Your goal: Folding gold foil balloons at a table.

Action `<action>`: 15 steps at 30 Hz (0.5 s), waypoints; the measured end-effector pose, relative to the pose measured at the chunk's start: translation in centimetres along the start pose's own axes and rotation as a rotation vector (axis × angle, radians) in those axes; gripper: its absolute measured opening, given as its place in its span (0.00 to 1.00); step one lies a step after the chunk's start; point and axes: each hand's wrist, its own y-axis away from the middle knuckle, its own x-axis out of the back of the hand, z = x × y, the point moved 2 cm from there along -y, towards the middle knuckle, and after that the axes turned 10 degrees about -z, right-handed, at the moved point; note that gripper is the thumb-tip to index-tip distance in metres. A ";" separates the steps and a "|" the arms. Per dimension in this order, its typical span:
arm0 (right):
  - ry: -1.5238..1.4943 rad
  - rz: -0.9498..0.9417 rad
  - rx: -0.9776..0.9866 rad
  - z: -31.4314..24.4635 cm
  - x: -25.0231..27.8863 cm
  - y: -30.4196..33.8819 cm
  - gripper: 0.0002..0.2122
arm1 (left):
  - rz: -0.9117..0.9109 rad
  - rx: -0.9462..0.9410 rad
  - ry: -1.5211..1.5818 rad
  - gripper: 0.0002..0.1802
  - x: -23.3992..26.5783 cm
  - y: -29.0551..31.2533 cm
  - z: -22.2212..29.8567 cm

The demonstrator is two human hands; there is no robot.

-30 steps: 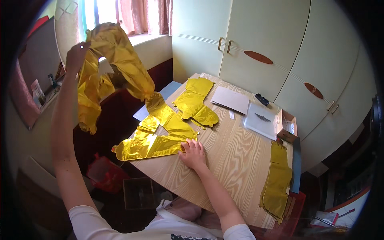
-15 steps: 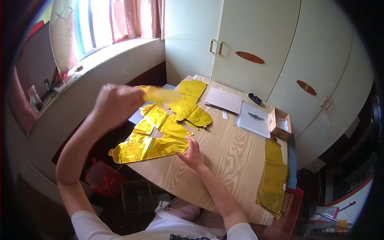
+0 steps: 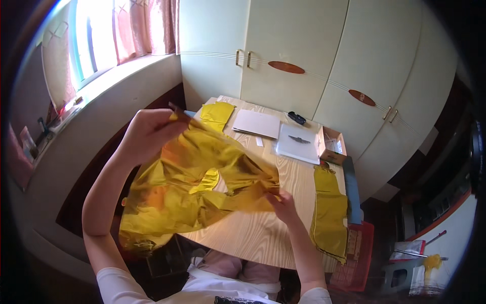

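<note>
A large, flat gold foil balloon [image 3: 167,202] is stretched between my two hands above the left part of the table. My left hand [image 3: 152,133] pinches its upper corner, raised high at the left. Lower down on the other side, my right hand [image 3: 284,206] grips its right edge between thumb and fingers. The sheet is creased, smeared by motion, and has an opening near its middle. Another gold foil piece [image 3: 217,114] lies flat at the table's far left, partly covered by the raised one.
On the wooden table [image 3: 253,243] lie a pale folder [image 3: 257,123], a clear sleeve with a dark shape [image 3: 298,144], a black object [image 3: 296,118], an open wooden box [image 3: 332,145] and a folded gold foil piece [image 3: 329,213]. A red bin [image 3: 365,253] stands beside the right edge.
The foil balloon has been lifted off the table and spread. My right hand has gone from resting by it to gripping its edge, moving right. The view has turned slightly right.
</note>
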 end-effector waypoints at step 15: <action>0.754 0.243 -0.479 3.2 6.2 13.7 0.15 | -0.592 0.137 0.025 0.17 -28.0 -10.7 -25.6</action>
